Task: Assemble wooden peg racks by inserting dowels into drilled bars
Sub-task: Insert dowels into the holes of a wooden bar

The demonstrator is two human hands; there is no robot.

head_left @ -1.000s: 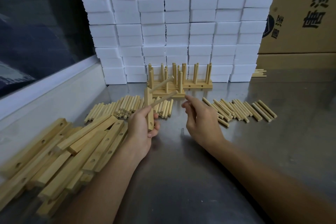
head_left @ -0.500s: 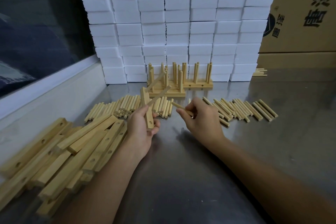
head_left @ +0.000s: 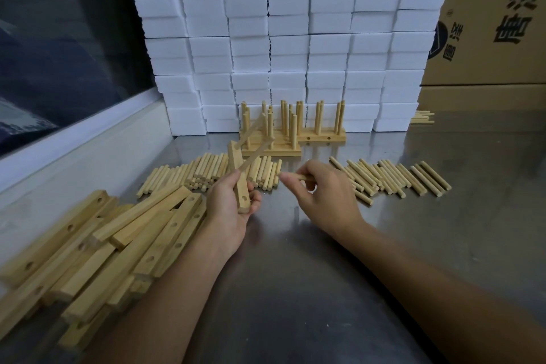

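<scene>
right hand (head_left: 326, 196) now pinching loose round dowel (head_left: 292, 177) nearer drilled bar (head_left: 238, 180), left hand (head_left: 229, 211) gripping square pale-wood bar, two dowels seated

A single wide-angle view from the person's head looks forward and down over the metal table (head_left: 325, 289). It sits close: both forearms run in from the bottom edge and the hands meet near the middle. It faces a wall of white blocks (head_left: 289, 38) at the table's far edge.
</scene>
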